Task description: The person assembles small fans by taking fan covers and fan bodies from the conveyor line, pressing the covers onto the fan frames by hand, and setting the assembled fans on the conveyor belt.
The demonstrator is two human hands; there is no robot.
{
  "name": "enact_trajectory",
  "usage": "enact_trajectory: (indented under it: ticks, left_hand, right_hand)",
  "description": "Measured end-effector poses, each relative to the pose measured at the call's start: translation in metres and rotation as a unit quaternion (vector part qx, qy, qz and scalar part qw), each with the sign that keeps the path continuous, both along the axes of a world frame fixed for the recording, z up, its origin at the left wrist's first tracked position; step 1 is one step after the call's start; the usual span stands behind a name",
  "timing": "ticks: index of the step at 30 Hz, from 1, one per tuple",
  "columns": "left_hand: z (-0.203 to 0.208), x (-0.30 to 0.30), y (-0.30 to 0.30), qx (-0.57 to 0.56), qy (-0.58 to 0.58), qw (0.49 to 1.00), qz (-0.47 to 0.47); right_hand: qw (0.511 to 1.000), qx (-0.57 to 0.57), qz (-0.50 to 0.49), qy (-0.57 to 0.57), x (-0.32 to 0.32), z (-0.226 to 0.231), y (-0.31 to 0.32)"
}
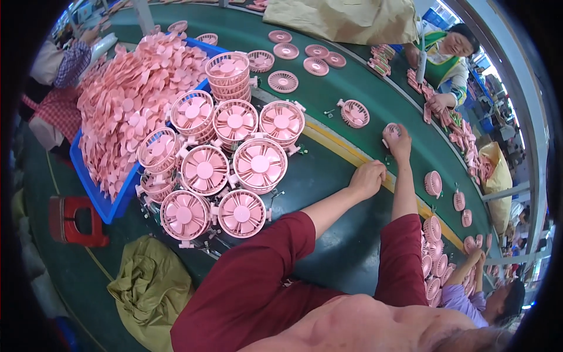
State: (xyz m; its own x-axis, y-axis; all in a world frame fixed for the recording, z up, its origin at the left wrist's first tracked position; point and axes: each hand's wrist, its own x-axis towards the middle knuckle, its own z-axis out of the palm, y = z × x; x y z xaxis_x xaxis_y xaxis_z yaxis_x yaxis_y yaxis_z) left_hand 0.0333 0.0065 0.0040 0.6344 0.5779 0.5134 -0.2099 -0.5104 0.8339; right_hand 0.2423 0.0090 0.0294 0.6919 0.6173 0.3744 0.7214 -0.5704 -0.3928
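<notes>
My right hand (pixel 399 144) reaches over the green conveyor belt and grips a small round pink fan housing (pixel 391 131). At the yellow-edged rim of the belt rests my left hand (pixel 368 179), its fingers curled closed; what they hold, if anything, is hidden. Left of my arms, stacks of pink fan housings with blades (pixel 260 163) crowd the dark green tabletop (pixel 337 249). Another pink fan housing (pixel 355 114) with a small wired part lies on the belt, just beyond my right hand.
A blue bin (pixel 111 212) heaped with loose pink fan blades (pixel 141 100) stands at the left. Flat pink grilles (pixel 283 81) lie on the belt. More housings (pixel 435 258) pile up at my right. A co-worker (pixel 446 64) handles pink parts across the belt. A red stool (pixel 76 220) is at far left.
</notes>
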Motion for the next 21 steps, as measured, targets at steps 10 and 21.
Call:
enact_trajectory:
  ticks: [10,21]
  left_hand:
    - [0.006,-0.001,-0.003,-0.038,0.018,0.998,0.053]
    - [0.008,0.001,-0.004,-0.016,0.042,0.998,0.034]
  right_hand:
    - [0.961,-0.005,0.276,0.022,-0.077,0.015,0.089]
    - [0.982,-0.149,0.109,0.038,-0.042,0.018,0.091]
